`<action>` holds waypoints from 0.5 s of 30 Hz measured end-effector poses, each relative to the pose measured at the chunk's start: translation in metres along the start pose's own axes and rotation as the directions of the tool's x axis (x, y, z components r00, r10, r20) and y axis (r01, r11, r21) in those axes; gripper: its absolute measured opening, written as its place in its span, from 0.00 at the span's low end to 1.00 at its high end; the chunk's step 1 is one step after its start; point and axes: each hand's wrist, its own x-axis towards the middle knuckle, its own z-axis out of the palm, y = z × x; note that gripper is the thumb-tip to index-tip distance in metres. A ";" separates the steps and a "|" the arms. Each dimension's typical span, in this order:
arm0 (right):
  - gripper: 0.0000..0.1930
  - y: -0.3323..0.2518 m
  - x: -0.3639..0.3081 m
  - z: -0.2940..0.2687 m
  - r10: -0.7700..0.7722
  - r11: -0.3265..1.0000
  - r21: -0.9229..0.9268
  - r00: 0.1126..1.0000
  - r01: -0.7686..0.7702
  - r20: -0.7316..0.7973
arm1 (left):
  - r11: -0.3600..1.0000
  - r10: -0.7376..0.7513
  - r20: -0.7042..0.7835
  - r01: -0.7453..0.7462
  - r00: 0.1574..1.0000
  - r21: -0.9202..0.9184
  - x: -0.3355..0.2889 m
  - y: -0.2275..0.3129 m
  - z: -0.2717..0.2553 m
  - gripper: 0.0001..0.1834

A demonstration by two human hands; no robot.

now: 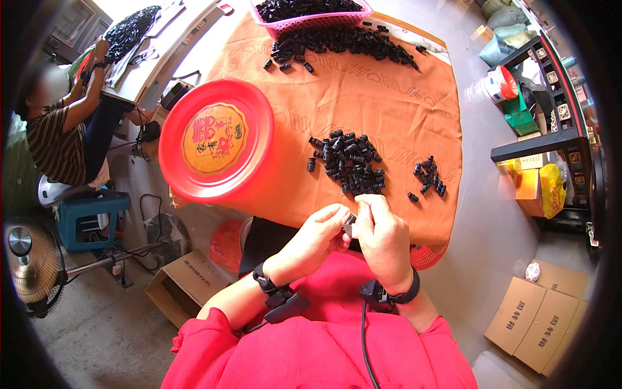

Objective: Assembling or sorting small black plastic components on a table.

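Observation:
At the table's near edge, my left hand (317, 233) pinches a small black plastic part (350, 220) between thumb and fingers. My right hand (382, 230) meets it there with fingers closed; whatever they grip is too small and hidden to name. Just beyond my hands lies a pile of similar black plastic parts (350, 159), small and cylinder-like. A smaller group of black parts (429, 175) is scattered to its right. Black bands with small devices are strapped round both my wrists, and a cable runs down from the right one.
An orange cloth (389, 97) covers the table. On it stand a round red lidded tub (259, 117) and a pink basket (298, 27) of black parts, with more heaped before it. A co-worker (61, 129) sits left; a fan (32, 266) and cardboard boxes (538, 318) stand around.

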 end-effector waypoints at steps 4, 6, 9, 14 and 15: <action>0.05 0.000 0.006 -0.002 0.010 1.000 -0.012 1.000 -0.010 0.021 | 1.000 -0.003 0.012 0.003 1.000 0.004 0.005 0.003 -0.001 0.10; 0.06 0.000 0.009 -0.003 -0.015 1.000 -0.017 1.000 0.016 0.016 | 0.999 -0.002 0.004 0.002 1.000 0.043 0.007 0.004 -0.001 0.10; 0.06 -0.001 0.012 -0.003 0.043 0.999 0.007 0.998 -0.044 0.048 | 0.998 0.016 0.010 -0.017 1.000 0.066 0.010 0.006 -0.001 0.10; 0.07 0.004 0.018 -0.004 0.119 0.993 -0.024 0.992 -0.118 0.036 | 0.996 -0.023 -0.044 0.026 0.999 0.084 0.013 0.011 0.002 0.11; 0.07 0.005 0.020 -0.005 0.121 0.992 -0.024 0.992 -0.120 0.036 | 0.995 -0.037 -0.044 0.041 0.998 0.089 0.013 0.011 0.001 0.11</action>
